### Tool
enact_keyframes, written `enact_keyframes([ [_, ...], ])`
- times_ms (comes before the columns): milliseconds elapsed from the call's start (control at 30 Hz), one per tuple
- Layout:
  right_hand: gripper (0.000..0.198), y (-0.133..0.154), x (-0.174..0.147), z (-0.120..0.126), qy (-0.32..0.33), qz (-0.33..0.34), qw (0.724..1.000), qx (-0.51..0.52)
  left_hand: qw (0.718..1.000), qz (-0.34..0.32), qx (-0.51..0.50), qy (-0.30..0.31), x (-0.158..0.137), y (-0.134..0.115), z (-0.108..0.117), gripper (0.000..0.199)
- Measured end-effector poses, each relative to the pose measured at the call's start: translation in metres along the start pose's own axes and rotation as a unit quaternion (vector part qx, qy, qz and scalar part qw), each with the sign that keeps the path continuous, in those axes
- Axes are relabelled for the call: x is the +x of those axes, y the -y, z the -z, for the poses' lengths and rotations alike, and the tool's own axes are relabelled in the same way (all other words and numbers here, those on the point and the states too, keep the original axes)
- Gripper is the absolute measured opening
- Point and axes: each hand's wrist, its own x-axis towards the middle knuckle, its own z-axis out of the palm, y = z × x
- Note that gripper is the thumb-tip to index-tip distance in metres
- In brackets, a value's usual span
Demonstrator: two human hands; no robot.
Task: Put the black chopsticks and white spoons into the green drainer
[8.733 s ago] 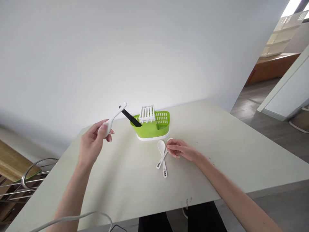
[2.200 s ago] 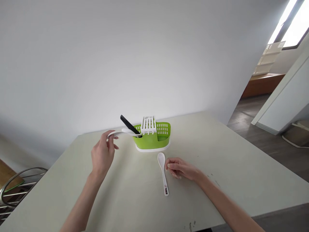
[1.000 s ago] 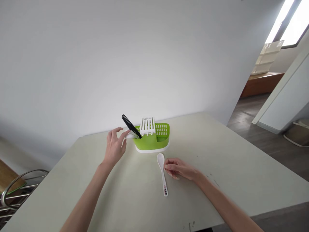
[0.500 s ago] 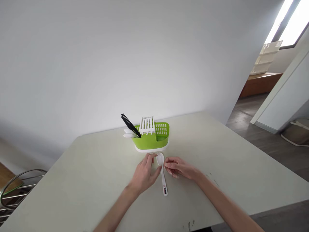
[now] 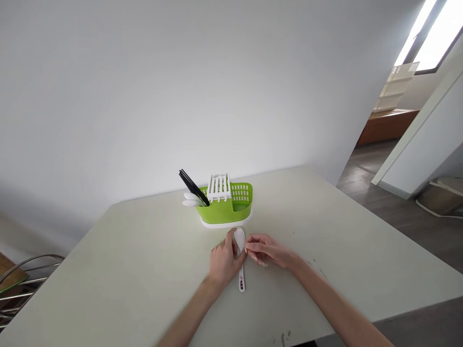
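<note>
A white spoon (image 5: 241,282) lies on the table, its bowl toward the green basket and its handle, printed near the end, toward me. My left hand (image 5: 224,260) grips it from the left, with the index finger at the bowl's tip and the thumb across the neck. On the other side, my right hand (image 5: 265,249) rests beside the bowl, its fingers curled and pressed together with nothing visible in them. Just beyond stands a green cutlery basket (image 5: 220,212) with a white slatted rack (image 5: 219,187) on it. Black chopsticks (image 5: 193,187) and white spoons (image 5: 191,199) lean out at its left end.
The pale table (image 5: 152,255) meets a white wall (image 5: 217,96) at the back. A metal rack (image 5: 25,289) stands off the table's left edge. Beyond the right edge are a grey floor (image 5: 361,166) and a doorway.
My left hand has moved right and closed on the spoon. The spoon's handle end has swung slightly left. My right hand has hardly moved. The view has shifted a little.
</note>
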Motion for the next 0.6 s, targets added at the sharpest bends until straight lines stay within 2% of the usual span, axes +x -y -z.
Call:
enact_keyframes([
  [200,0.041,0.0014,-0.0014,-0.0001,0.000,0.000,1.000,-0.003,1.000,0.009,0.004,-0.001,-0.0008,-0.0003,-0.0010,0.072],
  [433,0.040,0.0011,-0.0026,-0.0001,0.000,-0.001,1.000,-0.003,0.999,0.012,0.039,0.014,-0.0024,-0.0043,-0.0009,0.063],
  [600,0.039,0.0008,-0.0029,0.0000,-0.002,-0.002,1.000,-0.008,0.999,0.018,0.040,0.009,-0.0027,-0.0019,-0.0041,0.047],
])
